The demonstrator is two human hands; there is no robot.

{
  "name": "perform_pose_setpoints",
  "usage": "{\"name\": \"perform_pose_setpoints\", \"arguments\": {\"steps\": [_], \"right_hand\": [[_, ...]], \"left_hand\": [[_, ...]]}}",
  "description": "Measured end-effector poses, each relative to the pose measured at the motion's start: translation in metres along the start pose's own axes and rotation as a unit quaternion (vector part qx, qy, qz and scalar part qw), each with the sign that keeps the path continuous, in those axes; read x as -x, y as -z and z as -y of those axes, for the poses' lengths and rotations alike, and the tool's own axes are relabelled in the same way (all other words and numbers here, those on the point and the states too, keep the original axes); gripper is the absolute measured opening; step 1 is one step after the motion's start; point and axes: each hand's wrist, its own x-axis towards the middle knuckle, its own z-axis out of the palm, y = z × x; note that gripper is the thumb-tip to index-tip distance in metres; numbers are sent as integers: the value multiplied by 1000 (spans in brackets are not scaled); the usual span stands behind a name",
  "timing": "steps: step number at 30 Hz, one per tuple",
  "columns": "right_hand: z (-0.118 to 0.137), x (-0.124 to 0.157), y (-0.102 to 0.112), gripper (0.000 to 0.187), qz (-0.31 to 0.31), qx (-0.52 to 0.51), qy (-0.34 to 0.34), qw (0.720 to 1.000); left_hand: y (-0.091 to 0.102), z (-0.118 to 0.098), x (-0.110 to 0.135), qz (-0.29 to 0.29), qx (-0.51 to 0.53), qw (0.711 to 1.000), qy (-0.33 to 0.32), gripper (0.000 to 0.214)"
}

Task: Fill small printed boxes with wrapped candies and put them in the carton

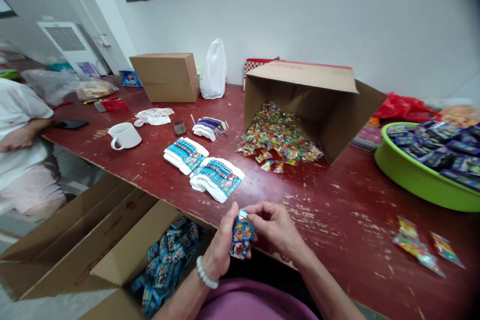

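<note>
My left hand [222, 245], with a pale bead bracelet at the wrist, is wrapped round a small blue printed candy box [242, 237] held upright at the table's front edge. The fingers of my right hand [275, 225] pinch the white flap at the top of that box. Just beyond my hands lie two stacks of flat blue boxes [217, 177], fanned out on the table. Farther back, a cardboard carton [300, 80] on its side spills small wrapped candies [277, 135] onto the table. Below to the left, an open carton [127, 245] holds many blue boxes [172, 260].
A green basin [420, 185] of dark purple packets stands at right, with a few loose candy packets [418, 250] before it. A white mug [125, 136], purple flat boxes [210, 127] and a closed carton [165, 77] are on the red table [150, 170]. Another person [24, 150] sits at left.
</note>
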Motion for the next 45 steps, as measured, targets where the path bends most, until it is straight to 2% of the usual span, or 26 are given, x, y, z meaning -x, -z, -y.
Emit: {"name": "perform_pose_setpoints", "arguments": {"steps": [3, 4, 8, 9, 11, 13, 15, 19, 21, 23, 26, 31, 35, 37, 38, 39, 40, 41, 42, 43, 45], "right_hand": [[3, 5, 1, 18, 7, 53, 105, 993], [3, 6, 1, 18, 4, 59, 120, 991], [-1, 6, 0, 22, -1, 17, 53, 998], [-2, 6, 0, 22, 0, 18, 55, 998], [-4, 5, 1, 18, -4, 60, 108, 992], [-4, 5, 2, 11, -2, 128, 173, 977], [-6, 7, 1, 8, 9, 173, 202, 964], [-14, 13, -6, 56, 4, 196, 200, 960], [-17, 16, -9, 81, 8, 229, 226, 947], [-19, 16, -13, 94, 15, 289, 256, 922], [-22, 13, -18, 92, 0, 370, 251, 895], [-25, 4, -34, 73, -17, 421, 224, 879], [-23, -4, -39, 74, 41, 404, 222, 886], [-22, -16, -29, 86, 80, 375, 245, 891], [-22, -26, -20, 92, 80, 373, 252, 889], [-23, -37, -7, 96, 49, 380, 251, 889], [-25, -49, 8, 88, -16, 413, 240, 878], [-27, -61, 25, 70, -99, 460, 212, 856], [-30, -73, 43, 58, -142, 478, 189, 846], [-34, -84, 60, 55, -170, 489, 172, 838], [-43, -97, 88, 55, -202, 513, 139, 823]], "left_hand": [[-1, -3, -1, 1, 44, 999, -1, 53], [-2, -5, -1, 3, 54, 999, 3, 51], [-4, -10, 0, 4, 34, 999, 35, 53], [-4, -10, 0, 3, 31, 999, 30, 52], [-1, -8, 0, 9, 30, 1000, 4, 48], [2, -5, 0, 19, 21, 999, -27, 44], [4, -2, -1, 24, 11, 998, -59, 40], [3, -3, -5, 8, 61, 991, -122, 27], [2, -4, -7, -12, 105, 987, -121, 28], [2, -4, -8, -29, 141, 984, -101, 29], [6, -1, -11, -39, 156, 983, -91, 29], [20, 4, -14, -55, 155, 984, -63, 29], [28, 0, -6, -23, 140, 987, -73, 29], [34, -5, 2, -31, 98, 991, -83, 41], [40, -8, 6, -48, 70, 993, -87, 47], [49, -11, 10, -74, 39, 992, -90, 53], [62, -14, 14, -109, 1, 989, -101, 58], [79, -16, 17, -152, -41, 981, -115, 62], [100, -18, 20, -193, -94, 968, -129, 64], [122, -18, 21, -235, -166, 945, -156, 63], [168, -18, 22, -329, -309, 871, -195, 69]]}}
